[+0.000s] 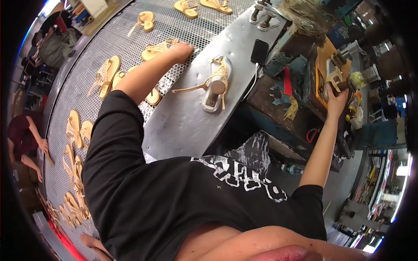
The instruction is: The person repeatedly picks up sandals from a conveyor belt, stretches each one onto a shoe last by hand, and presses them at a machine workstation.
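My left hand (180, 52) reaches over the metal mesh surface, against the right end of a tan strappy sandal (155, 51). Its fingers are mostly hidden behind the back of the hand, so their grip cannot be made out. Over on the right, my right hand (337, 101) is closed on another tan sandal (334, 79) at the machine. On the sheet-metal table (178, 124) between my arms, a sandal with a loose strap (222, 71) sits on a metal shoe form (213, 98).
More tan sandals (104, 76) lie along the mesh (126, 35). A black phone (259, 51) with a white cable rests at the table's right edge. Metal fittings (266, 20) stand at its far end. Another person's arm (37, 135) is beyond the mesh at left.
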### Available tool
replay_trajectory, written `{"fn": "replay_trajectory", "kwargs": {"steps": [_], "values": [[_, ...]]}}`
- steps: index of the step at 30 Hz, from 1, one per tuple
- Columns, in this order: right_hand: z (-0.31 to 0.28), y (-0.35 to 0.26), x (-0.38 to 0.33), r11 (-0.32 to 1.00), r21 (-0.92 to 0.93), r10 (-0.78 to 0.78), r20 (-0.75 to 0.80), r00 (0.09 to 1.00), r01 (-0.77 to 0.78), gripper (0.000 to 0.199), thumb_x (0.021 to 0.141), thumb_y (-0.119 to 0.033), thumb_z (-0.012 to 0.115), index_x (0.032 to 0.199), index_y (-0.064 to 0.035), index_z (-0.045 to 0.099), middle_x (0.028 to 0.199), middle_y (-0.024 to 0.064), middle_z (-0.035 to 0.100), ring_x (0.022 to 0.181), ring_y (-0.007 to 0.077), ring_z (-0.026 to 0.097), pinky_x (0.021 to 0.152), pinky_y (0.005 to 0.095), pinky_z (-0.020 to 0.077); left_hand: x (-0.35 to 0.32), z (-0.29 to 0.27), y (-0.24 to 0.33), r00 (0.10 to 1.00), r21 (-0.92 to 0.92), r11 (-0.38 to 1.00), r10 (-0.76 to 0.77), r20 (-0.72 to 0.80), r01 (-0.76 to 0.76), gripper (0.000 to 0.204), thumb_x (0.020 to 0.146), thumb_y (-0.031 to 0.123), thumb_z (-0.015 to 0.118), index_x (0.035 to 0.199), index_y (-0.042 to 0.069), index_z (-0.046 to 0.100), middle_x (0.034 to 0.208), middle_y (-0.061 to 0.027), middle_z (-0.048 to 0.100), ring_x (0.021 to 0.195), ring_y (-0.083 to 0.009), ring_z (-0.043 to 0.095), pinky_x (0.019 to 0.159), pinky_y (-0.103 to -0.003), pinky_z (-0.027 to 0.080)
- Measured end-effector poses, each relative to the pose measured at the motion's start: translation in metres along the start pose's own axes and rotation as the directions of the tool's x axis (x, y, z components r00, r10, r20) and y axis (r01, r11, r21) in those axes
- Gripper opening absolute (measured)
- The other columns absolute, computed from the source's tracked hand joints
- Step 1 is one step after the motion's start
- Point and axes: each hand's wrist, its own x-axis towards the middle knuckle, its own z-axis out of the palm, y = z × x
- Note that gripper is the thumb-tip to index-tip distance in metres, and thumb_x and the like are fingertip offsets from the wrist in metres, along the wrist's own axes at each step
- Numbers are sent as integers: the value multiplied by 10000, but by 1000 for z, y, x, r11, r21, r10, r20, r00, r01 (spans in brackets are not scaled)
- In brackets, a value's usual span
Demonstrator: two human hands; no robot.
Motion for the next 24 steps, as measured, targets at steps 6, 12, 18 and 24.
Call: {"fn": "replay_trajectory", "kwargs": {"steps": [6,12,18,24], "values": [[4,3,-1,970,-211,125,12,992,-120,656,726,-324,770,1176,47,470,1132,243,604,1082,382,578,904,405,442,-51,-91,-18,844,-485,871,-204,-496,-74,448,760,53,697,1192,81,582,1028,-144,668,901,-256,673,790,-389,562],[21,16,-26,935,-278,204,-84,975,-219,788,694,-353,786,1254,64,419,1165,270,583,1110,408,559,928,419,436,-168,-129,30,677,-743,329,-310,-668,-583,857,756,12,743,1478,118,294,1083,-124,635,977,-183,637,869,-309,553],[43,-94,-130,871,491,114,-138,984,-32,671,731,22,727,1320,26,406,1319,126,490,1199,225,494,1049,359,351,-216,-42,192,971,-849,-482,-19,-238,-218,565,841,84,698,1334,54,424,1151,-116,619,1053,-253,620,893,-394,522],[24,-210,-211,609,755,170,177,970,-244,603,721,123,581,1285,31,388,1375,181,445,1250,241,454,1081,390,329,-157,-71,216,914,-564,-825,252,-317,32,418,916,204,590,1278,18,489,1162,-152,620,1057,-239,624,930,-380,515]]}}
